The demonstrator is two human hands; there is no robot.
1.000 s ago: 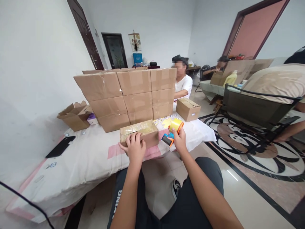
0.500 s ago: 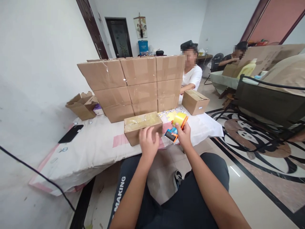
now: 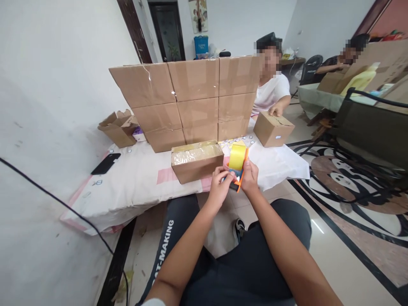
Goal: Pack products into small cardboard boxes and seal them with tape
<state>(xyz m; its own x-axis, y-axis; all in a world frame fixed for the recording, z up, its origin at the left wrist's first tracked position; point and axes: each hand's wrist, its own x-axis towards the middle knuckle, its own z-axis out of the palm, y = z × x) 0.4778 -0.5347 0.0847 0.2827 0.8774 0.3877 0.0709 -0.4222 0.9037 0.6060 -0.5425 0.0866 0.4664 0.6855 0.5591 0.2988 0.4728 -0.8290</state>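
Note:
My right hand (image 3: pixel 250 177) is wrapped around a tape dispenser (image 3: pixel 244 163) with an orange frame and a fat roll of yellowish packing tape (image 3: pixel 237 157). The fingers of my left hand (image 3: pixel 219 185) are pinched together at the dispenser's lower blue part; whether they hold the tape's loose end is too small to tell. Just beyond my left hand, a cardboard box (image 3: pixel 197 168) stands on the cloth-covered table (image 3: pixel 140 178), its top covered with shiny tape. Neither hand touches this box.
Behind it rises a wall of stacked cardboard boxes (image 3: pixel 194 85). At the right, a co-worker's hand (image 3: pixel 276 109) rests on another box (image 3: pixel 270 131). An opened carton (image 3: pixel 117 129) and a black phone (image 3: pixel 106 164) lie at the left. A folding chair (image 3: pixel 360 127) stands right.
My left hand has left the near box and come to the dispenser, which is now turned more upright. The co-worker's hand has come onto the right box. The view has shifted.

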